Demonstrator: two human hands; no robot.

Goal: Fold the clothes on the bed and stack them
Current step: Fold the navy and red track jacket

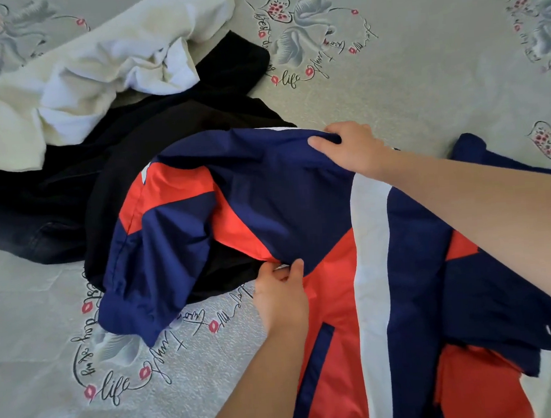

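A navy, red and white jacket point(367, 235) lies spread over the bed's right half, one sleeve point(159, 249) flopped out to the left. My right hand point(351, 148) grips the jacket's upper edge near the shoulder. My left hand point(281, 293) pinches the fabric at the underarm seam, thumb on top. Behind the sleeve lie black garments point(133, 147) in a loose heap. White clothes point(94, 64) sit crumpled at the back left.
The bedsheet point(421, 68) is grey-green with printed flowers and script. Bare sheet shows at the back right and at the front left point(85, 401). A dark denim piece point(24, 226) lies at the left edge of the heap.
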